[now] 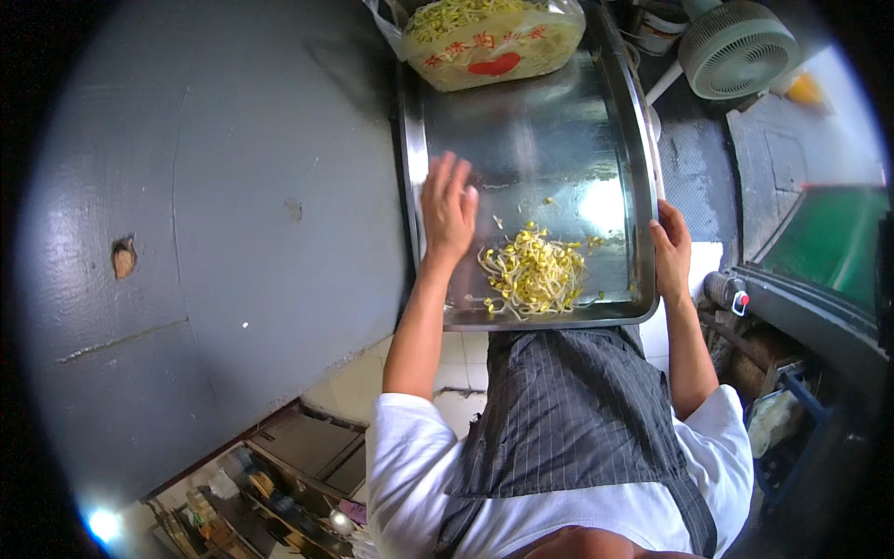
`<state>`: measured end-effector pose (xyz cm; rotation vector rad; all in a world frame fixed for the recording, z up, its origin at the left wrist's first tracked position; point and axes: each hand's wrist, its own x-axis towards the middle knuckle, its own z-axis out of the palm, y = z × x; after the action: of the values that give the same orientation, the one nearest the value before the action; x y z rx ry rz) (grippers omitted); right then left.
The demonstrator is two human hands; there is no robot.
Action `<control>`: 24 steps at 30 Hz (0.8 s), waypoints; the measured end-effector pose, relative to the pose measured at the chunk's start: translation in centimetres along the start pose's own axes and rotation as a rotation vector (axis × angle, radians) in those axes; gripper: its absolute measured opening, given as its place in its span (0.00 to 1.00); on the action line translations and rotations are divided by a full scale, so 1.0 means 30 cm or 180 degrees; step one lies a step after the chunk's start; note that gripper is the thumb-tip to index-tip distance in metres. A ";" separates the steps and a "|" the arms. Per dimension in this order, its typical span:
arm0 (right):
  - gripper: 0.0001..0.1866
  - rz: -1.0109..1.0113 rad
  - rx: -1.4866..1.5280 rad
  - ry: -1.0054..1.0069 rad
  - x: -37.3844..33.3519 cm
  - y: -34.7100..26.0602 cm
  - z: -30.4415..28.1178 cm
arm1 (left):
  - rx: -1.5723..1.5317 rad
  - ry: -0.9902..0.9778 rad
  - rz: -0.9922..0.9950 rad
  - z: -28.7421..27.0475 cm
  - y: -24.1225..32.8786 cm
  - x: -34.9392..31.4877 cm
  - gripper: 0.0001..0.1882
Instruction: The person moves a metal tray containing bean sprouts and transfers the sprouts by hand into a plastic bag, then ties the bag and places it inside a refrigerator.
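A small heap of yellow-headed bean sprouts (535, 272) lies at the near end of a large shallow metal tray (535, 130). My left hand (449, 210) is over the tray's left side, up and to the left of the heap. Its fingers are stretched out, slightly blurred, with nothing in them. On the tray's right rim rests my right hand (671, 250), its fingers curled round the edge. At the far end a clear plastic bag (498, 58) with red print bulges with more bean sprouts. A few loose sprouts are scattered around the heap.
A grey wall (270, 177) runs close along the tray's left. Beyond the right side stand a pale fan (740, 51), a green panel (829, 238) and a bottle with a red cap (724, 292). Low at the left is a cluttered shelf (270, 494).
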<state>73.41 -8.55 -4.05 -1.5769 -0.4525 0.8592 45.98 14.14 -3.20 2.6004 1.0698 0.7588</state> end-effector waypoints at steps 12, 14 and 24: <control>0.19 -0.0124 0.0043 -0.0049 0.009 0.002 -0.003 | -0.1031 -0.1892 0.0518 -0.111 0.199 -0.211 0.35; 0.19 -0.0106 0.0011 -0.0014 0.007 0.002 -0.007 | -0.0865 -0.2066 0.0397 -0.128 0.145 -0.227 0.47; 0.21 -0.0131 -0.0182 -0.0004 0.026 0.013 0.000 | -0.0508 -0.2121 0.1881 0.032 0.285 -0.176 0.34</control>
<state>73.85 -8.08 -4.62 -1.6140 -0.5127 0.8222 48.38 4.34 -2.64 2.7082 0.0508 0.0224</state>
